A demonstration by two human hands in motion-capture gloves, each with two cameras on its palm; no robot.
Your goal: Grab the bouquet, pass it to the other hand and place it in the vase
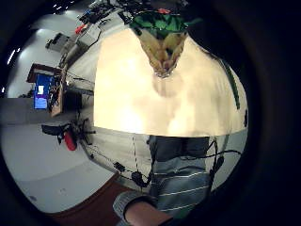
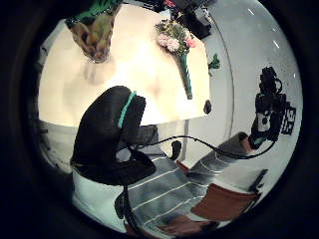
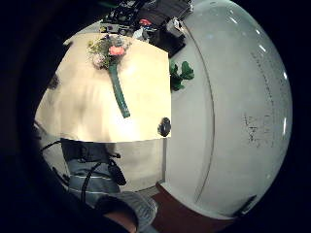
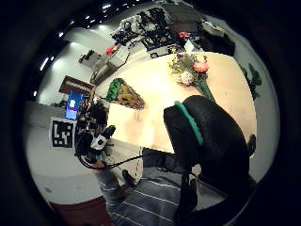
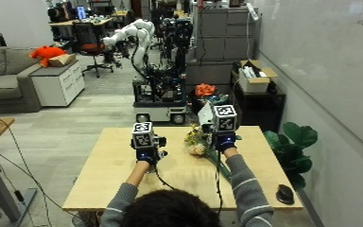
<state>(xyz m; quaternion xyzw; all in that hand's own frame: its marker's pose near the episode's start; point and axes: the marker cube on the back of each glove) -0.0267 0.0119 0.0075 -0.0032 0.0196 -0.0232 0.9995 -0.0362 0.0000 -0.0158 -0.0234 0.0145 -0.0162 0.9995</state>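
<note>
The bouquet [image 5: 197,142] lies flat on the wooden table [image 5: 106,182], pale blossoms at the far end and a green wrapped stem [image 5: 222,169] pointing toward the person. It also shows in the palm views [image 2: 174,37] [image 3: 111,52] [image 4: 190,66]. My right hand [image 5: 223,142] hovers just right of the blossoms and holds nothing; its thumb [image 4: 207,136] is relaxed. Above the table's middle, my left hand [image 5: 147,154] is raised, its thumb [image 2: 107,134] loose and nothing in its grasp. The patterned vase [image 1: 162,47] [image 2: 94,35] [image 4: 124,94] stands on the table beyond my left hand, hidden in the outside view.
A black mouse [image 5: 284,193] sits near the table's front right corner. A potted plant [image 5: 293,142] stands on the floor right of the table. A robot cart [image 5: 159,90] is beyond the far edge.
</note>
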